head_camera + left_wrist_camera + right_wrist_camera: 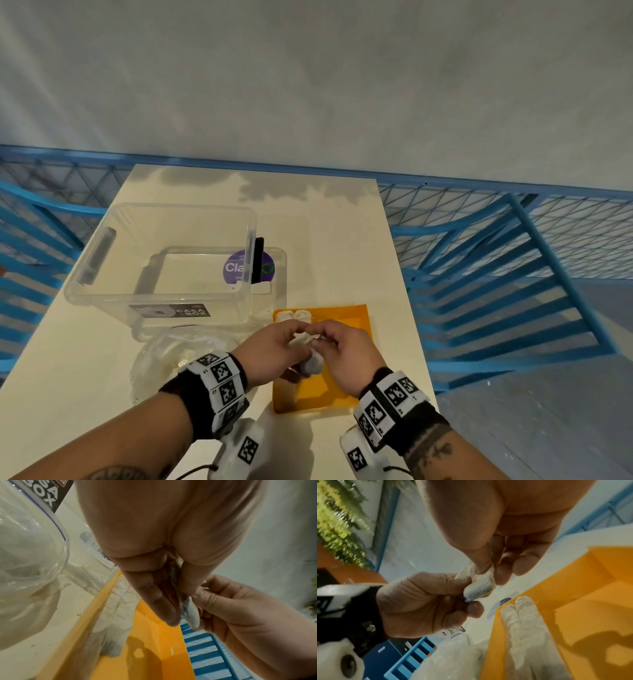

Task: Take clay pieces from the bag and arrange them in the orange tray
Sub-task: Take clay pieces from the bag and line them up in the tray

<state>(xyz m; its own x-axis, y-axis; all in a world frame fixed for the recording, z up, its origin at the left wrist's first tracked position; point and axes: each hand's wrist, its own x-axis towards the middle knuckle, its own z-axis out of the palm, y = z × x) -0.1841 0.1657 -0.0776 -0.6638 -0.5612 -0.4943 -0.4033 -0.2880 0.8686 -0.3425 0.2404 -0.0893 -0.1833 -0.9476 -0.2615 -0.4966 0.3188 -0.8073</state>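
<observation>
Both hands pinch one clay piece (310, 346) over the orange tray's (346, 383) middle: left hand (270, 346) w/ thumb & fingers, right hand (346, 353) at its top end. Two pieces (293, 316) lie at tray's far-left corner. Risk: opposing pulls could tear or deform soft clay; a slip drops it crooked. Bag (171, 359) sits left of tray.

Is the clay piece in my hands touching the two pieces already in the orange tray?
Apart. The right wrist view shows the held clay piece raised, with table showing between it and the two tray pieces.
</observation>
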